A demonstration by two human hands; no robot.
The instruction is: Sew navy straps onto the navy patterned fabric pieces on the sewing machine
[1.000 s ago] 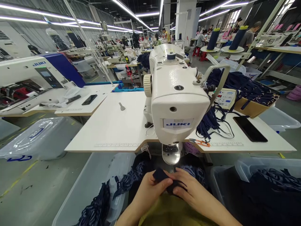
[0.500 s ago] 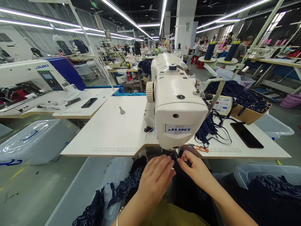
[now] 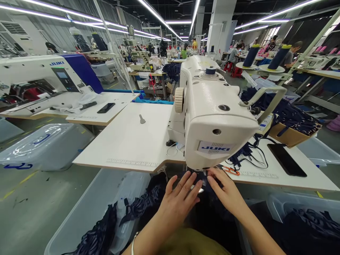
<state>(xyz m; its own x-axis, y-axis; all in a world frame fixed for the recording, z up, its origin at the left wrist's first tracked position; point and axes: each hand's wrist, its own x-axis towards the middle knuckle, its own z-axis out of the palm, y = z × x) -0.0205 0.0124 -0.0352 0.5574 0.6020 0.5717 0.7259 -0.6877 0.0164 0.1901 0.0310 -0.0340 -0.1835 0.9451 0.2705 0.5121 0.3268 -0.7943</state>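
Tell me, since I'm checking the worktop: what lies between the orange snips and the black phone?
In the head view, navy straps trail across the white table between the orange snips and the black phone.

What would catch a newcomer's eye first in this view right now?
The big white JUKI sewing machine fills the centre, standing on the white worktable. Just below its head, the left hand and right hand lie flat on dark navy fabric. Small orange-handled thread snips rest on the table edge by the right hand.
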